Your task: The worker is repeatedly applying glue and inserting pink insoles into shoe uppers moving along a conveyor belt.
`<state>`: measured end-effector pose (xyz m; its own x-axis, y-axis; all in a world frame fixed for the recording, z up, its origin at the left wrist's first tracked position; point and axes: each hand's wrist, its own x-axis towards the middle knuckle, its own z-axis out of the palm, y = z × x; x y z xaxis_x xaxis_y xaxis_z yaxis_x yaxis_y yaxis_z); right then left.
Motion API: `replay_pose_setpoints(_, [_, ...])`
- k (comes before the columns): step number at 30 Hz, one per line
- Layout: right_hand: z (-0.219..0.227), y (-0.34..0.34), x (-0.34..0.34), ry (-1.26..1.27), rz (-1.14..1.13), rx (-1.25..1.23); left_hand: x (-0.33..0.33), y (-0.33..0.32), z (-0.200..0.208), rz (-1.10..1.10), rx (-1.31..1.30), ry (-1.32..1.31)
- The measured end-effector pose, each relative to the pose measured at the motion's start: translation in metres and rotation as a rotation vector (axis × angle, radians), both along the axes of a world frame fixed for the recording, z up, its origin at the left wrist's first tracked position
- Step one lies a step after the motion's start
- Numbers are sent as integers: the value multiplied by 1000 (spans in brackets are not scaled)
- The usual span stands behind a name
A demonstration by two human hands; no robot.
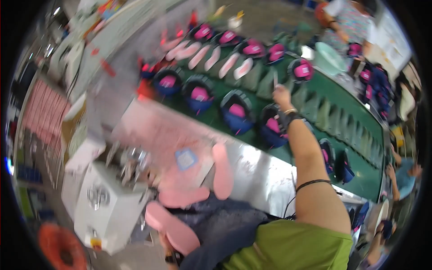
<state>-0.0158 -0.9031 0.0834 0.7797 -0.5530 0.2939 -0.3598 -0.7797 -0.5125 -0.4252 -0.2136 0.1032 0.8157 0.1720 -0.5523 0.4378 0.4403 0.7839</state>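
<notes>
At the lower left, a pink insole (173, 229) is in my left hand (165, 242), whose fingers are partly hidden beneath it. My right arm stretches far across the green conveyor belt (288, 157). There my right hand (282, 96) is closed, with a thin pale piece (276, 80) standing up from its fingertips, seen edge-on and blurred. Left of that hand, several pink insoles (243, 68) lie in a row on grey-green shoe lasts. Two more loose pink insoles lie close to me, one upright in view (222, 171) and one sideways (184, 196).
Dark blue shoe uppers with pink linings (237, 112) line the belt's near side; others (252, 47) line its far side. A white machine (105, 202) stands at my left, with stacked pink sheets (47, 112) behind. A pale green basin (330, 58) and co-workers (351, 22) are beyond the belt.
</notes>
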Motion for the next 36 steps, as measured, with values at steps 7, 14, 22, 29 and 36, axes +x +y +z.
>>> replay_pose_setpoints(7, [57, 299, -146, -62, 1055, 522, -3, -19, 38, 62, -162, -41])
replay_pose_setpoints(14, [45, 419, -274, 37, 1413, 47, -13, -23, 52, 207, -310, -30])
replay_pose_setpoints(22, [22, 414, -249, 160, 1264, 256, -13, -21, 65, 193, -331, -27])
replay_pose_setpoints(29, [39, 382, -222, 537, 1018, 1089, 7, -32, 78, 3, -389, -219])
replay_pose_setpoints(36, [75, 354, -218, 756, 1310, 707, 0, -23, 60, -5, -266, 4])
